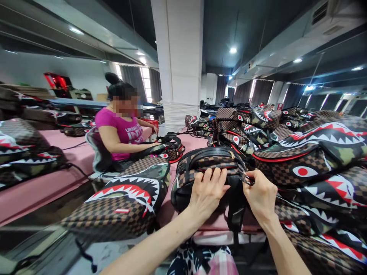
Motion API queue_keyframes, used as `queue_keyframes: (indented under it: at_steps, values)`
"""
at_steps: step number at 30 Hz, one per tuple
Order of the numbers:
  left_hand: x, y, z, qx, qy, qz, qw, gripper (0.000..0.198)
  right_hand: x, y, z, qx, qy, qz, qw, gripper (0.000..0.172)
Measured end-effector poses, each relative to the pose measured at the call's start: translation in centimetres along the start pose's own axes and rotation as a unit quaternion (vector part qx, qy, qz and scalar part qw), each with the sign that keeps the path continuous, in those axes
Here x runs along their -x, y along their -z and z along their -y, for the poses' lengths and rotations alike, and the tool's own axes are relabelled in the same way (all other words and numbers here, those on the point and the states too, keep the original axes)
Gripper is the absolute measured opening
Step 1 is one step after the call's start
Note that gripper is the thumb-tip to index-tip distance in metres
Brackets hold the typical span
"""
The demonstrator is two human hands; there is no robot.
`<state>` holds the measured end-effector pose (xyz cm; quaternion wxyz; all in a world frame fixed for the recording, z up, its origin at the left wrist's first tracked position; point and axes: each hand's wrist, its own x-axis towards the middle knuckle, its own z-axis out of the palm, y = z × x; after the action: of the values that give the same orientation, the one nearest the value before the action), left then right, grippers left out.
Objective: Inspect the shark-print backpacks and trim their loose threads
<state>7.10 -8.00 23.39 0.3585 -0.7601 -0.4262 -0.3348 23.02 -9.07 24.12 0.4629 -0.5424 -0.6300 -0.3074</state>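
Observation:
A brown-checked backpack (183,187) with black straps and red piping lies on the pink table in front of me, its top handle facing away. My left hand (207,191) is on its near side, fingers bent over the checked edge and pressing into it, thumb pointing right. At the bag's right end, my right hand (260,193) is closed in a pinch around a small dark, shiny thing, too small to name. A black strap (235,206) hangs down from the bag between my hands over the table edge.
Another shark-print backpack (123,198) lies to the left. Stacked shark-print backpacks (312,152) rise close on the right. Across the pink table (71,179), a seated co-worker in a magenta shirt (122,133) handles a similar bag (172,149). A white pillar (180,65) stands behind.

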Motion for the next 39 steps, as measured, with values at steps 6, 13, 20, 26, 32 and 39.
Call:
queue_keyframes:
  at_steps: [6,13,20,26,32,39]
  values:
    - [-2.0,-0.5,0.6,0.023,0.053,0.044,0.997,0.032,-0.2,-1.2,0.1,0.008,-0.006,0.015,1.000,0.010]
    - [-0.4,0.1,0.9,0.072,0.010,0.005,0.997,0.027,-2.4,-2.4,0.2,0.080,-0.072,0.117,0.987,0.012]
    - [1.3,0.0,0.8,0.068,0.011,0.022,0.997,0.040,-6.0,-3.7,-1.6,-0.278,-0.091,0.179,0.939,0.029]
    - [-0.2,0.0,2.7,0.073,0.033,0.104,0.991,0.067,-5.6,-4.5,0.9,-0.378,-0.118,0.134,0.908,0.035]
    - [-2.4,0.3,5.5,0.157,0.026,0.169,0.973,0.068,-6.4,-3.0,0.7,-0.331,-0.023,0.229,0.915,0.027]
    - [-1.4,1.0,5.3,0.193,0.000,0.187,0.963,0.069,-11.8,-5.8,1.4,-0.362,0.074,0.421,0.828,0.034]
